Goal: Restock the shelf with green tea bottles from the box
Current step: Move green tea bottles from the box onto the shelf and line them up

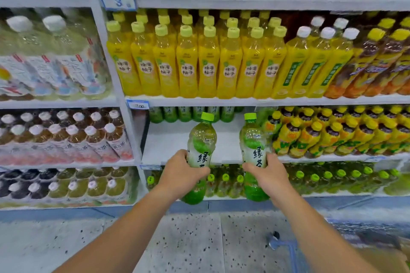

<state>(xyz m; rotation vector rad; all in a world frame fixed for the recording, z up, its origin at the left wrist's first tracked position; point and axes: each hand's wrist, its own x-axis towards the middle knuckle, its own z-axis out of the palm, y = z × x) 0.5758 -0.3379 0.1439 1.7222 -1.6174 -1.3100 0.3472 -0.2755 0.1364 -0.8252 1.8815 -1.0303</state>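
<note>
I hold two green tea bottles upright in front of the third shelf. My left hand is wrapped around the middle of the left green tea bottle. My right hand grips the right green tea bottle the same way. Both bottles have light green caps and a white-and-green label. Their bases hang below the shelf's front edge. A row of green tea bottles stands at the back of that shelf, with bare white shelf in front of them. The box is not clearly in view.
Yellow drink bottles fill the shelf above. Yellow-capped dark tea bottles crowd the shelf just right of the gap. Green-capped bottles line the lowest shelf. A blue cart frame with a caster stands on the speckled floor at lower right.
</note>
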